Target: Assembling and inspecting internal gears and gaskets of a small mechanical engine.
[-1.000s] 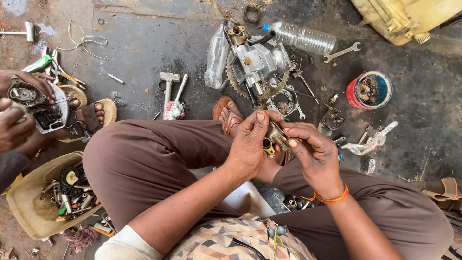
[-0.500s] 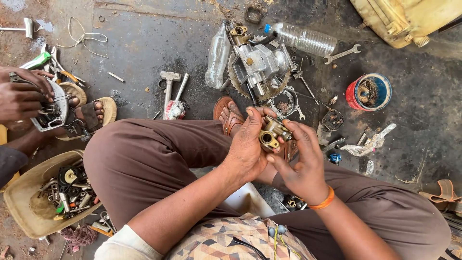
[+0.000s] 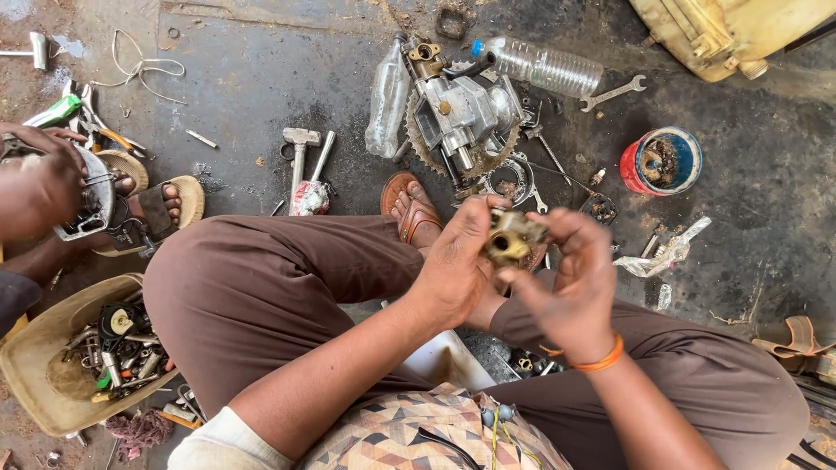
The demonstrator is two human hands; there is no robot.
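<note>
I have the small brass fitting (image 3: pixel 512 237) pinched above my knees, left hand (image 3: pixel 457 265) closed around it, right hand (image 3: pixel 570 283) half open with fingertips on it; greasy fingers could let it slip into the floor's scattered parts

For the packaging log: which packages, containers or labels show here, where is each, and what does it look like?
Clear plastic bottle: lying top centre, blue cap.
Second clear bottle: left of the metal engine part, crumpled.
Round tin: right, red wall, blue rim, dirty inside.
Yellow jerrycan: top right corner.
Tan tub: bottom left, full of small parts.
No screens or signs.
</note>
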